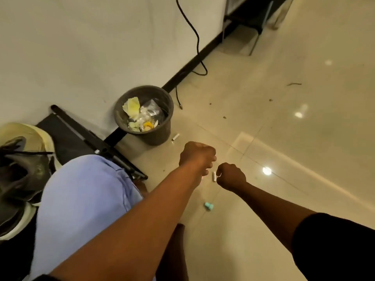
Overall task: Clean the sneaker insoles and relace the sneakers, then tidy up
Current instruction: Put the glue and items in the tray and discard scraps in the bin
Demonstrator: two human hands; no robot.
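Both arms are stretched out over the tiled floor [284, 98]. The left hand [196, 157] is curled into a fist, with nothing seen held in it. The right hand [230, 176] is curled too, and whether anything is pinched in it can't really be told. A small white stick [213, 176] is seen between the two hands. A dark sneaker [18, 171] with a loose black lace is parked at far left. A trash bin [160, 131] full of crumpled paper is stood by the wall.
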